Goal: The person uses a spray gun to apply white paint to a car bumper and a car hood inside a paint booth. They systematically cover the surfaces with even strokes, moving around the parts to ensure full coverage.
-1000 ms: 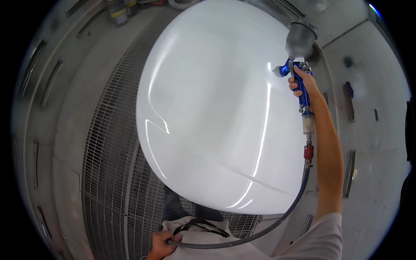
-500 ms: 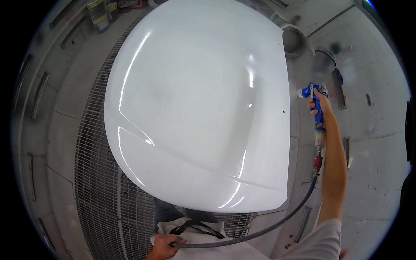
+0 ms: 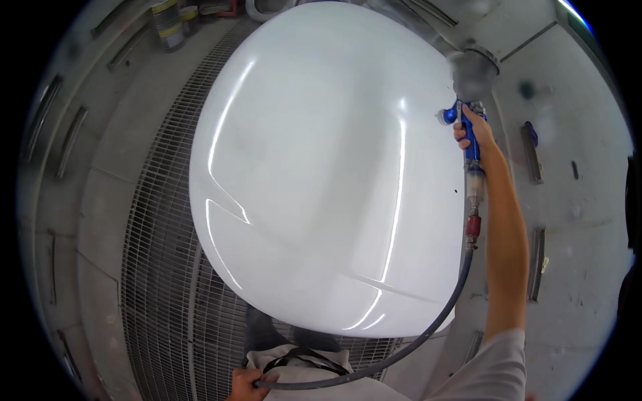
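- Far left and top left: grey booth wall with dark slots; paint cans [image 3: 166,23] standing on the floor near the upper edge, well apart from both hands.
- Left of centre: grey metal floor grating [image 3: 157,267] running under the work, bare there.
- Bottom centre: left hand [image 3: 249,384] closed around the dark rubber air hose [image 3: 401,351], gripping it low near the body, slack gathered clear of the panel edge.
- Centre: large glossy white curved car panel [image 3: 314,167], lying flat and filling the middle of the view, long axis running from lower left up to upper right; bright reflections streaked across it.
- Hose sweeping from the left hand in an arc under the panel's near edge, then rising along the right side to a red fitting and clear filter below the gun.
- Right of centre: right hand [image 3: 473,132] wrapped tightly about the handle of the blue spray gun [image 3: 468,123], grey cup on top blurred; finger on the trigger not clear enough to tell.
- Key relation: gun at the panel's upper right edge, nozzle facing left, so nearly the whole panel lies to the left of and below the grip; right hand far nearer to the surface than the left.
- Far right: grey wall with dark slots.
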### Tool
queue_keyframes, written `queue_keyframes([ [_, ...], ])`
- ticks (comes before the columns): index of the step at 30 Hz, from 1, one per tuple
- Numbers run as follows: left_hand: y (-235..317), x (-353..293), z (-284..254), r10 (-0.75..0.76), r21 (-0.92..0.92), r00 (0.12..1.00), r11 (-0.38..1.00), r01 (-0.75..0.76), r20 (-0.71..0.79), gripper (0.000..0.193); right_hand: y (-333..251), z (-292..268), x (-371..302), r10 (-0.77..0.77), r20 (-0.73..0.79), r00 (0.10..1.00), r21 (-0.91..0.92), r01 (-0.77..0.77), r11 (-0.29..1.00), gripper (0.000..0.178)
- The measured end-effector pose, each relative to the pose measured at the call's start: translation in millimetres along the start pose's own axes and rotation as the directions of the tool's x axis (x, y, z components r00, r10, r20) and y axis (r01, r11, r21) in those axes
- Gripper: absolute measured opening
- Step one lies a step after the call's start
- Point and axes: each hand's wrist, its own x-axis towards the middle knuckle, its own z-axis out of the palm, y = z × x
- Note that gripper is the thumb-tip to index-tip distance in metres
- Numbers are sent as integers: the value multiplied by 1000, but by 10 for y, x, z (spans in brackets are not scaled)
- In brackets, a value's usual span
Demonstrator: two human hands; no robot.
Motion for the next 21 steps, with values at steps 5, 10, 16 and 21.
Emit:
queue_keyframes([
  [5, 50, -153, -247, -32, -66, 996, 997, 26, -84, 45, -338, 888, 56, -36, 161, 986, 34, 31, 999, 36],
  [10, 150, -395, -426, -62, -85, 985, 995, 49, -160, 38, -588, 1790, 18, -84, 299, 951, 60, 69, 996, 34],
  [16, 260, -499, -530, 0, -76, 956, 997, -23, -295, 36, -945, 2804, 61, -133, 520, 844, 117, 84, 990, 30],
  [21, 342, -446, -570, 37, -107, 922, 991, -85, -384, 36, -1031, 3253, 132, -200, 605, 771, 212, 87, 973, 35],
])
